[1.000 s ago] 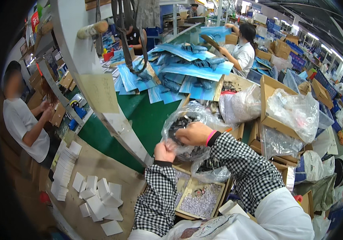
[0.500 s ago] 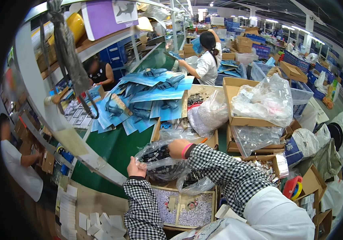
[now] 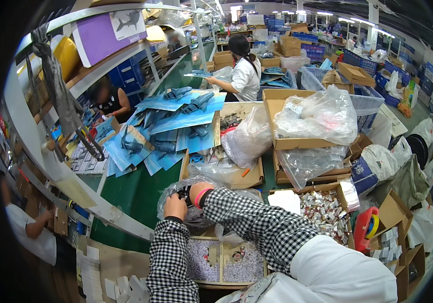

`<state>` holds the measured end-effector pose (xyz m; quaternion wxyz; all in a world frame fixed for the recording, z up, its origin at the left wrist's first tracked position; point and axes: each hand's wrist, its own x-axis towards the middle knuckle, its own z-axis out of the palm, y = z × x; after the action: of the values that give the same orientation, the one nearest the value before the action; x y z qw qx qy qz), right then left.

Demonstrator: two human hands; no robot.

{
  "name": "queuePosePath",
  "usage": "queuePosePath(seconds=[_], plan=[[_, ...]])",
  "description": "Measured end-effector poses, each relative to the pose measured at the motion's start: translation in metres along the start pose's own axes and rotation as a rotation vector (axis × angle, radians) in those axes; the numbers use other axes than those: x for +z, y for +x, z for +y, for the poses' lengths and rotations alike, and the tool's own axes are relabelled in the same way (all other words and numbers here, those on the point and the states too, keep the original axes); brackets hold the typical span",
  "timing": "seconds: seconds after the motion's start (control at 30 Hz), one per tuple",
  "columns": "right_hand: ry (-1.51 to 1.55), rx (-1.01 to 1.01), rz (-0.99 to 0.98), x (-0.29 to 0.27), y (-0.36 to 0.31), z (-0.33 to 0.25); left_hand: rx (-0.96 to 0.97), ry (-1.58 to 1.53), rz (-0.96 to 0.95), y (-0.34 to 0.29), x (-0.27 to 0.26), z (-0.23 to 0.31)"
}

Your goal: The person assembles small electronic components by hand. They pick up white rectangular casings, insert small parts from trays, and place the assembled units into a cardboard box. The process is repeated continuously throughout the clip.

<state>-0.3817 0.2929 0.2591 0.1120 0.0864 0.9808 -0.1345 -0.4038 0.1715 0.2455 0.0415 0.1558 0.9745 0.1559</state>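
A clear plastic bag (image 3: pixel 176 194) with dark parts inside lies on the green table (image 3: pixel 130 194) in front of me. My left hand (image 3: pixel 175 206) grips the bag's near side. My right hand (image 3: pixel 194 192), with a pink band at the wrist, reaches into the bag's opening; its fingers are hidden among the dark parts. Both arms wear black-and-white checked sleeves. Below my arms sits a divided cardboard tray (image 3: pixel 224 260) of small pale pieces.
Blue printed cards with dark toy figures (image 3: pixel 176 121) are stacked on the table. Cardboard boxes with plastic bags (image 3: pixel 317 118) stand at the right, beside a box of small packets (image 3: pixel 325 209). One person (image 3: pixel 241 70) works ahead, another (image 3: pixel 110 101) at the left, a third (image 3: pixel 29 227) lower left.
My view has tilted so the bag and my hands sit lower in the picture. Both hands stay on the bag; the right hand has gone deeper into it.
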Motion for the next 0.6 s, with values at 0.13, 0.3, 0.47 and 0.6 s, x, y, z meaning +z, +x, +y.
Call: queuePosePath(seconds=[0.13,0.3,0.47,0.6], plan=[[0.115,0.056,-0.137,-0.002,0.01,-0.005,-0.189,-0.045,-0.161,0.014,0.0,-0.003],[0.111,0.027,-0.124,-0.004,0.021,-0.004,-0.289,-0.185,-0.236,0.049,0.03,-0.029],[0.171,0.072,-0.129,-0.003,0.034,-0.009,-0.093,-0.066,-0.432,0.102,0.054,-0.078],[0.269,0.047,-0.124,0.003,0.049,-0.014,0.199,0.063,-0.366,0.105,0.055,-0.082]])
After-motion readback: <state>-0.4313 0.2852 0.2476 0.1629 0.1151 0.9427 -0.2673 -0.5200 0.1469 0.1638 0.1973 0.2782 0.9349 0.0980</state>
